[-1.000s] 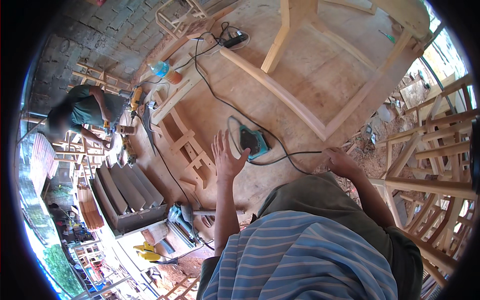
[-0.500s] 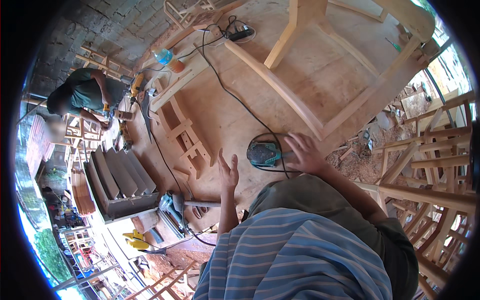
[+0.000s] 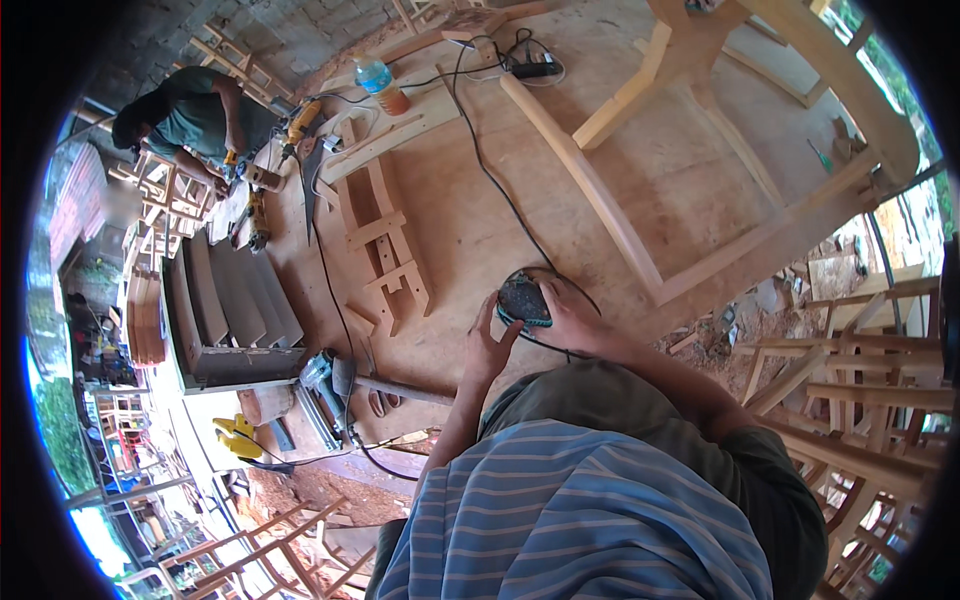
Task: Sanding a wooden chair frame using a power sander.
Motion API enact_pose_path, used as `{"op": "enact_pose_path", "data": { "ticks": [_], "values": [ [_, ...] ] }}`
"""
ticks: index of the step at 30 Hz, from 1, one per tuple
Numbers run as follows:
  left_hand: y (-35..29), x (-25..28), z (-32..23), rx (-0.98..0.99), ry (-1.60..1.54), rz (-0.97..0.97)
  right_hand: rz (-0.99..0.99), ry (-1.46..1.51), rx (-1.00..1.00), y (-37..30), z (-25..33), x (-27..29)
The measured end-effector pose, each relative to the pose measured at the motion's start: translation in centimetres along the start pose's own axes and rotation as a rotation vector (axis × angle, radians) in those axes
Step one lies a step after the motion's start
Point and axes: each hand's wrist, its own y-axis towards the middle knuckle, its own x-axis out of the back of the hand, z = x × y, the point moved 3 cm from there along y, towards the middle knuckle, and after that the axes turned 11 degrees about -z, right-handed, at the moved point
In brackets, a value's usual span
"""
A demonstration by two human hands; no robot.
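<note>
Now I am bracing the teal sander [image 3: 524, 298] on the wooden panel [image 3: 690, 190], my right hand [image 3: 572, 318] cupping its top firmly while my left hand's [image 3: 490, 350] spread fingers are steadying its near edge.

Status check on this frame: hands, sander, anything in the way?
Right hand gripping teal sander. Left hand touching its near edge. Sander on workbench; black cord trails behind.

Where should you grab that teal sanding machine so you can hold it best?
Probably around the sander's rounded body, coming down from above. Its flat side appears to face up here, and its black cord trails off the far end. The right hand already clasps it from the right, and the left hand touches its near edge, so both sides offer room to grip.
</note>
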Motion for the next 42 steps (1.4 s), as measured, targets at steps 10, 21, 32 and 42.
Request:
{"op": "enact_pose_path", "data": {
  "ticks": [10, 21, 32, 42],
  "values": [
    [2.1, -1.7, 1.2, 0.063, -0.377, 0.124, 0.296, 0.002, -0.408, 1.1, 0.5, 0.5],
    [1.6, -3.0, 2.3, -0.038, -0.226, -0.010, 0.277, -0.019, -0.371, 1.2, -0.5, 0.6],
    [0.1, -1.1, 3.5, 0.217, -0.762, -0.065, 0.392, 0.594, -0.600, 5.5, 2.1, 7.4],
    [1.0, -7.2, 6.2, 0.897, -1.636, 0.233, 0.486, 0.781, -0.847, 14.1, 3.0, 16.2]
  ]
}}
